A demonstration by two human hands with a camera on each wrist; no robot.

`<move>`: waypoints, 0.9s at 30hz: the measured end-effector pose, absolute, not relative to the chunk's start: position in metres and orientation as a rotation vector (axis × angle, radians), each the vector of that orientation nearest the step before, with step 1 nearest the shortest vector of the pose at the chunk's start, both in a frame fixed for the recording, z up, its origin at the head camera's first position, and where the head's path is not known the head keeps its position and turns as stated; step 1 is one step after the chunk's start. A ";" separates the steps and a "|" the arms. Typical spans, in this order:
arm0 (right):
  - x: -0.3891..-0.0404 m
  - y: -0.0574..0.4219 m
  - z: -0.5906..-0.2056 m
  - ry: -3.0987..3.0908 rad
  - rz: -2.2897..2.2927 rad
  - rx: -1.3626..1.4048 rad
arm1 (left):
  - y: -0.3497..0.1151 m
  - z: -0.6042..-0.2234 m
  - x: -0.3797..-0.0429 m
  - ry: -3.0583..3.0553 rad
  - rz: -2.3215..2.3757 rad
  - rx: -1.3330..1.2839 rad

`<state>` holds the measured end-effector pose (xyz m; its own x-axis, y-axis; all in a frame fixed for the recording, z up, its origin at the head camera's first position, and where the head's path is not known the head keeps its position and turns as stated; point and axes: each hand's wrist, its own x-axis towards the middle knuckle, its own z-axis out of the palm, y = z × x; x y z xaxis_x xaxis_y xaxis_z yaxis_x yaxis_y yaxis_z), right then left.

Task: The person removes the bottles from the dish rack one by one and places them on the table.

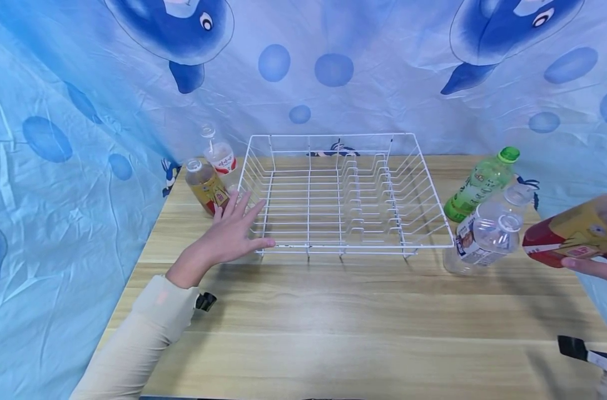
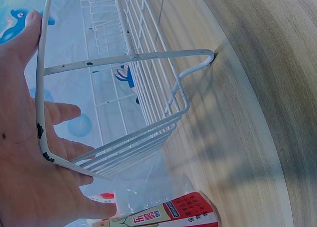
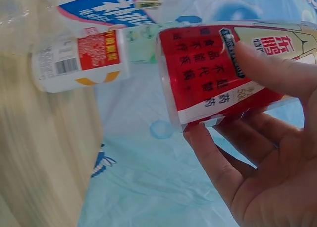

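Note:
My left hand (image 1: 230, 233) rests with spread fingers on the front left corner of a white wire dish rack (image 1: 328, 246). The left wrist view has its palm (image 2: 29, 157) against the rack's top wire, fingers reaching over the side. At the right edge of the head view, my right hand (image 1: 603, 272) holds a plastic bottle (image 1: 578, 230) with a red and gold label, tilted and raised beside the other bottles. Up close, the thumb (image 3: 267, 68) lies across the label (image 3: 198, 73) while the fingers curl under the bottle.
Left of the rack stand a gold-labelled bottle (image 1: 205, 186) and a clear bottle (image 1: 223, 158) with a white and red label. On the right are a green bottle (image 1: 478, 186) and clear bottles (image 1: 486, 236). A blue curtain (image 1: 303, 83) hangs behind the wooden table (image 1: 323, 328).

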<state>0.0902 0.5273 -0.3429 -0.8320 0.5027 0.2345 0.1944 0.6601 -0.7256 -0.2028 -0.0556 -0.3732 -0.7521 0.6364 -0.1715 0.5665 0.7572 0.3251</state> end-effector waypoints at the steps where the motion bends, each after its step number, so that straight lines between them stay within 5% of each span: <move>1: 0.088 0.526 -0.344 -2.448 1.028 -0.528 | -0.056 -0.373 -0.202 2.683 0.370 0.937; 27: 0.063 0.545 -0.392 -2.775 0.916 -0.723 | -0.054 -0.373 -0.203 2.689 0.368 0.935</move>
<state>0.0630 0.5447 -0.3918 -0.8766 0.4806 -0.0248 0.4008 0.7007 -0.5902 -0.2032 -0.0543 -0.3730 -0.7553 0.6334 -0.1687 0.5648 0.7595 0.3228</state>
